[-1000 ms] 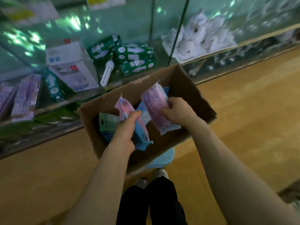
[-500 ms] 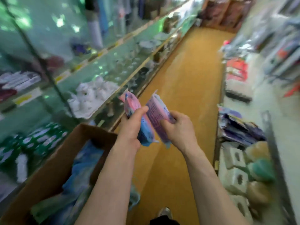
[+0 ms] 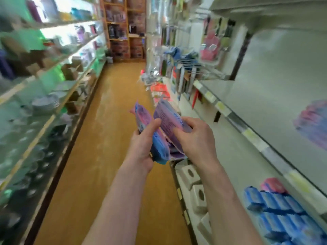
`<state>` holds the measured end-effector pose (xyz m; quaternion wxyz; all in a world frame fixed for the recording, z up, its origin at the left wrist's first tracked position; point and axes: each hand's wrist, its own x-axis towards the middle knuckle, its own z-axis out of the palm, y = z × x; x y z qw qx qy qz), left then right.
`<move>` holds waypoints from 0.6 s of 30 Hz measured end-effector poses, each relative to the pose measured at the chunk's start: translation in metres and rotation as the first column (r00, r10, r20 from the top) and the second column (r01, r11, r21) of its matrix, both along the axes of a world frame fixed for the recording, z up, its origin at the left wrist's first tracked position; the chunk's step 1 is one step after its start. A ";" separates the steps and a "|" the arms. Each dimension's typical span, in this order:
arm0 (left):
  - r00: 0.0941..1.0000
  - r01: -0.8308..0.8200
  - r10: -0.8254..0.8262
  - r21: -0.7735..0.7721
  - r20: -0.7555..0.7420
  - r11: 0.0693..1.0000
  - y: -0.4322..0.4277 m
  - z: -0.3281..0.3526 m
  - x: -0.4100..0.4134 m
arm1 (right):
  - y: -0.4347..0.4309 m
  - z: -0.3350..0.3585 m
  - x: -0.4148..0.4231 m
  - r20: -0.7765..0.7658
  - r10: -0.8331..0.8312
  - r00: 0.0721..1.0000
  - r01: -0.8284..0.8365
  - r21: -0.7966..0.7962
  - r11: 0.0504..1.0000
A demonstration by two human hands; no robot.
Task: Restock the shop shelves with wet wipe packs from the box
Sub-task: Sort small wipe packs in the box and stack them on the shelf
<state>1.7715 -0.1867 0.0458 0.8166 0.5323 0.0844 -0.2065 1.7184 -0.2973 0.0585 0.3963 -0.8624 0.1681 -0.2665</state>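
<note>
Two wet wipe packs are held up in front of the body, one in each hand. A blue-and-pink pack (image 3: pixel 160 149) is gripped on edge by the left hand (image 3: pixel 141 147), with the thumb laid across its near face and the fingers wrapped behind it. A purple pack (image 3: pixel 168 115) is pinched at its near end by the right hand (image 3: pixel 198 140), the thumb on top and the fingers curled over its side. The two packs are tilted apart at the top and appear to touch, or nearly touch, lower down between the hands.

Neither pack has yet been placed. To the right of the right hand, a grey shelf (image 3: pixel 238 156) is seen, and nearer the body on it a row of blue packs (image 3: pixel 283 207) is already stacked, with a pink pack (image 3: pixel 273 185) just behind the row. On the upper shelf (image 3: pixel 247 133), further right and above, a blurred pink and blue heap (image 3: pixel 313 124) is visible; what it is cannot be told. Below the right forearm, tissue boxes (image 3: pixel 200 195) are stood on a lower level.

The task is judged to be partly done: some stock is on the shelf, two packs are in transit, and bare shelf remains. The box is not in view, so what is left in it cannot be told. Glass shelves (image 3: pixel 53 119) are seen across the orange floor (image 3: pixel 106 138), left of the left hand.
</note>
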 end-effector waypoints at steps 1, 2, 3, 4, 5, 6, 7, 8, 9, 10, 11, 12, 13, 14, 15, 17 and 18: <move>0.999 0.039 -0.039 -0.018 0.002 0.999 -0.016 0.006 0.005 | -0.014 0.003 0.001 0.008 -0.029 1.000 0.029 -0.009 1.000; 0.997 0.079 -0.079 -0.045 -0.002 0.996 -0.033 0.010 0.009 | -0.029 0.007 0.001 0.012 -0.066 0.998 0.066 -0.025 0.998; 0.993 0.120 -0.121 -0.072 -0.010 0.990 -0.050 0.015 0.011 | -0.044 0.010 0.001 0.018 -0.111 0.994 0.112 -0.041 0.993; 0.986 0.165 -0.167 -0.093 -0.016 0.982 -0.067 0.018 0.012 | -0.058 0.013 -0.001 0.031 -0.160 0.987 0.161 -0.050 0.986; 0.976 0.215 -0.218 -0.103 -0.022 0.971 -0.083 0.022 0.013 | -0.072 0.016 -0.003 0.044 -0.205 0.978 0.208 -0.057 0.977; 0.964 0.262 -0.266 -0.109 -0.023 0.959 -0.100 0.025 0.013 | -0.085 0.019 -0.005 0.056 -0.246 0.968 0.249 -0.060 0.967; 0.950 0.306 -0.311 -0.122 -0.019 0.944 -0.116 0.028 0.013 | -0.097 0.021 -0.007 0.065 -0.281 0.957 0.285 -0.061 0.957; 0.937 0.345 -0.349 -0.133 -0.011 0.929 -0.132 0.031 0.014 | -0.109 0.023 -0.009 0.073 -0.311 0.947 0.316 -0.063 0.947; 0.925 0.375 -0.380 -0.141 -0.006 0.916 -0.147 0.033 0.016 | -0.121 0.024 -0.010 0.078 -0.336 0.939 0.341 -0.073 0.937; 0.913 0.403 -0.407 -0.137 -0.006 0.905 -0.162 0.035 0.019 | -0.133 0.024 -0.010 0.077 -0.360 0.930 0.366 -0.086 0.927; 0.899 0.434 -0.437 -0.124 0.001 0.892 -0.176 0.036 0.023 | -0.144 0.025 -0.010 0.071 -0.387 0.919 0.392 -0.098 0.915; 0.881 0.471 -0.473 -0.112 0.010 0.875 -0.190 0.036 0.027 | -0.155 0.025 -0.009 0.064 -0.416 0.907 0.421 -0.112 0.900; 0.858 0.512 -0.513 -0.107 0.020 0.852 -0.204 0.037 0.031 | -0.166 0.025 -0.008 0.055 -0.450 0.891 0.453 -0.128 0.882; 0.829 0.559 -0.559 -0.106 0.024 0.823 -0.217 0.037 0.034 | -0.175 0.026 -0.006 0.055 -0.484 0.874 0.486 -0.140 0.863; 0.798 0.600 -0.602 -0.106 0.020 0.793 -0.229 0.038 0.038 | -0.184 0.026 -0.005 0.060 -0.513 0.856 0.516 -0.149 0.844; 0.740 0.670 -0.672 -0.111 0.016 0.734 -0.252 0.040 0.044 | -0.198 0.027 -0.002 0.084 -0.566 0.820 0.571 -0.174 0.802; 0.713 0.698 -0.701 -0.119 0.021 0.706 -0.263 0.043 0.047 | -0.205 0.029 -0.001 0.097 -0.591 0.801 0.598 -0.180 0.781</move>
